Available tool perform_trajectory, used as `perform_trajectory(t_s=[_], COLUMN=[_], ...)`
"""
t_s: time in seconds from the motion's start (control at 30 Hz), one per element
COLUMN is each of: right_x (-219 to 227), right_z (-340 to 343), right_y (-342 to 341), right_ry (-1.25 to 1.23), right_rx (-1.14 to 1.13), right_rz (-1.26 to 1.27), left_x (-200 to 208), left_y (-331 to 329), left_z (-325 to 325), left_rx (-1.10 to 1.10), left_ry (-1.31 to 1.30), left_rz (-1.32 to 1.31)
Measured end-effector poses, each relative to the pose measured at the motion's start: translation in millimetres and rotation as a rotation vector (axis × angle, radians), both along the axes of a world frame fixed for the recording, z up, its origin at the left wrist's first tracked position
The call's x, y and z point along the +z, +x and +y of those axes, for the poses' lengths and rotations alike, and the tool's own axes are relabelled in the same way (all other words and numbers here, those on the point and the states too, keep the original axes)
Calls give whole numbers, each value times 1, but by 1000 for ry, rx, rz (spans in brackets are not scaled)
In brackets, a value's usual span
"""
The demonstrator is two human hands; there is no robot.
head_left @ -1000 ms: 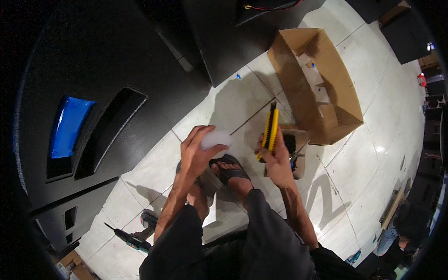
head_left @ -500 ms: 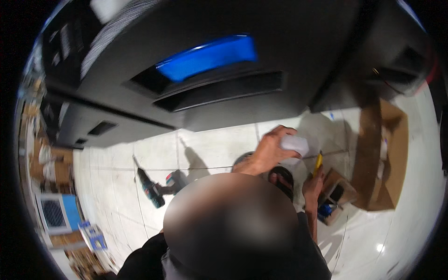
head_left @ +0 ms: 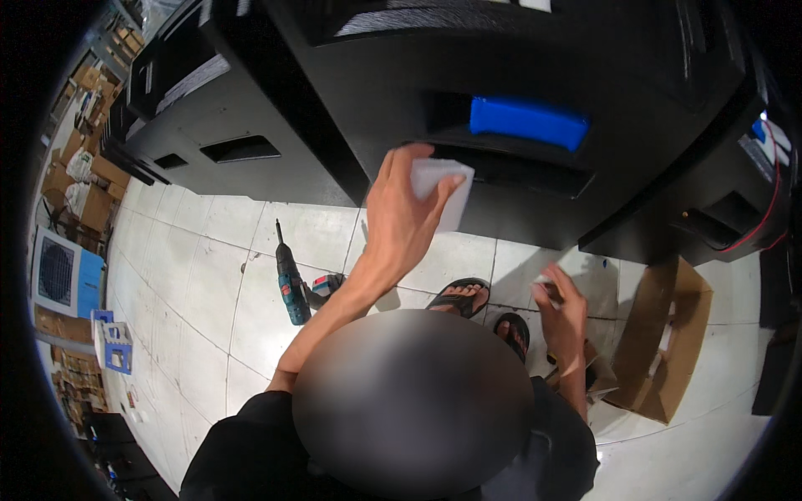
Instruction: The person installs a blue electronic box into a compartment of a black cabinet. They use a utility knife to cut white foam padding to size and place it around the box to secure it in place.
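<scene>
My left hand (head_left: 393,209) grips a white foam-like block (head_left: 452,196) between thumb and fingers, held up in front of a large black cabinet (head_left: 368,75). Beside the block, the cabinet's front has a dark slot (head_left: 526,173), with a bright blue rectangular piece (head_left: 530,122) set in the opening above it. Lower down on the right, my right hand (head_left: 564,313) is raised over the floor with thumb and fingers pinched together. A small pale bit seems to show at its fingertips, too small to name.
A cordless drill (head_left: 292,284) lies on the tiled floor at left. An open cardboard box (head_left: 664,342) stands at right, partly beside a smaller one (head_left: 600,376). More black cabinets (head_left: 234,125) flank the middle one. Sandalled feet (head_left: 461,298) are below me.
My left hand has moved up and left with the white block, toward the cabinet. My right hand has risen, and the yellow cutter it held no longer shows in it. The view has shifted.
</scene>
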State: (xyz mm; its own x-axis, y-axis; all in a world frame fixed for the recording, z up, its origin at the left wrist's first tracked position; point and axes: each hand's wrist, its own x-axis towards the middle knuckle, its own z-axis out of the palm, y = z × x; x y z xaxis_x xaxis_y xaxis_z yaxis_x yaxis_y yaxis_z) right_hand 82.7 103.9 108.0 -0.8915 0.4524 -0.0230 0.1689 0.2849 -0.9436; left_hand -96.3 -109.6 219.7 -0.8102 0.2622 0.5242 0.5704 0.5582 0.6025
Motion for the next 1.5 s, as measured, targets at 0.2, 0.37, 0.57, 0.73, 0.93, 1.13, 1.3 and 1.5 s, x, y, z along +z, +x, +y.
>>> perform_trajectory(t_s=[0.2, 0.37, 0.57, 0.73, 0.93, 1.13, 1.3, 1.5], right_x=[112, 94, 101, 107, 135, 152, 138, 147], right_z=[-68, -98, -98, -107, -116, -117, -102, -107], right_y=[-102, -142, -152, -152, -158, -172, -188, -190], right_ry=[936, 914, 581, 616, 699, 742, 762, 699], right_rx=[279, 138, 112, 41, -39, 19, 47, 101], right_rz=[479, 589, 465, 268, 171, 158, 237, 88], left_x=[46, 54, 39, 41, 98, 124, 118, 118], left_y=[-16, -16, -23, -47, -90, -127, -120, -124], left_z=[26, 11, -22, -42, -25, -2, 10, -9], left_rx=[91, -6, -113, -142, -221, -185, -121, -225], left_ry=[-25, 48, 112, -92, -69, -218, -343, -544], left_rz=[53, -5, 110, 489, 843, 896, 694, 784])
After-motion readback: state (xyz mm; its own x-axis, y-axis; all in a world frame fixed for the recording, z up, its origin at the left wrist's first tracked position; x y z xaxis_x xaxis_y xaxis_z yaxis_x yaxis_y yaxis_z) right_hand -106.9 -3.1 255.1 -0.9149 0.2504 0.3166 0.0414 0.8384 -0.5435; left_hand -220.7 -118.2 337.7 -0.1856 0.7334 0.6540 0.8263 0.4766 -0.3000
